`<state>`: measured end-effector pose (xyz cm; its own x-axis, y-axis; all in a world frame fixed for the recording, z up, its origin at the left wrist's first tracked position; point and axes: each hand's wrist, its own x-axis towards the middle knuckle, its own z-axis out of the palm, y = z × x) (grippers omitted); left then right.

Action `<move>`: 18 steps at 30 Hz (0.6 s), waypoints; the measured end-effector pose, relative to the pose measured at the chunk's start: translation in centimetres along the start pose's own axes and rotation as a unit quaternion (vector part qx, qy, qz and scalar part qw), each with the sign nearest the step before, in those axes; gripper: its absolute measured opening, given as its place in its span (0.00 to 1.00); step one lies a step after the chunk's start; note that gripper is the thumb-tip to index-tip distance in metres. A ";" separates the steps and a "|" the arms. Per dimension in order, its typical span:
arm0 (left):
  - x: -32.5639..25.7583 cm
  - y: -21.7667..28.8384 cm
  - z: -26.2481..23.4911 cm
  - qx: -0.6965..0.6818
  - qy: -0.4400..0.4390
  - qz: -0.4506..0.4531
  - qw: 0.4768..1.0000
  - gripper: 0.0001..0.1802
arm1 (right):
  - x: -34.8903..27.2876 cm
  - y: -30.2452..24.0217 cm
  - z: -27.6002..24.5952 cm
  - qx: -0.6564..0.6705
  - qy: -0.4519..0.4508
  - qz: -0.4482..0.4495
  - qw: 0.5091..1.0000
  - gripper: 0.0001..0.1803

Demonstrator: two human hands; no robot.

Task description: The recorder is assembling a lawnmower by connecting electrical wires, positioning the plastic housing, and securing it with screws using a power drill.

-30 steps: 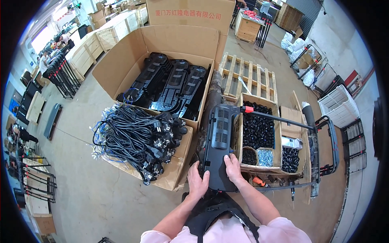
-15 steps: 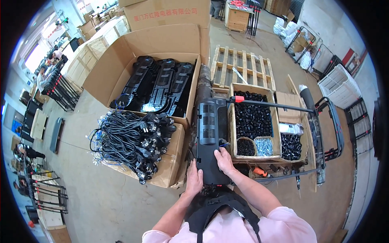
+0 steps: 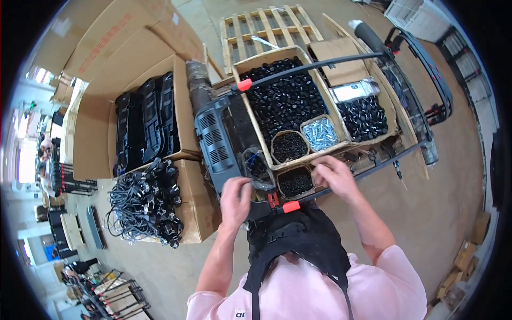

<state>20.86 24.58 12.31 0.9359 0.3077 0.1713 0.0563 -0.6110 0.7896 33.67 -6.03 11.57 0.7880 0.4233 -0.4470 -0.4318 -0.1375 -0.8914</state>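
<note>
Big cardboard carton point(image 3: 96, 133) standing open on floor, holding black moulded housings point(image 3: 146, 122) packed on edge. You are steadying grey vented housing point(image 3: 221, 141) with left hand point(image 3: 236, 200), fingers curled over near end, bracing it. Right hand point(image 3: 332, 176) pinching something small, unclear what, beside small round tub of black parts point(image 3: 295, 183). Parts box point(image 3: 298, 101) beyond holding black pieces, silver screws point(image 3: 320, 133).

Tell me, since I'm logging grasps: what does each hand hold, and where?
The left hand grips the near end of the grey vented housing. The right hand hovers at the small round tub of black parts; whether its fingers hold anything cannot be told.
</note>
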 end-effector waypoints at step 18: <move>3.8 -7.5 24.7 0.211 -0.637 0.282 0.686 0.23 | -12.5 16.3 -8.2 0.062 0.184 0.255 0.947 0.14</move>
<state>32.62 12.33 -7.50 0.3786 -0.7876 -0.4862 -0.5961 -0.6094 0.5228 20.33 -20.92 2.01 0.5534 -0.0138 -0.8328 -0.8274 -0.1237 -0.5478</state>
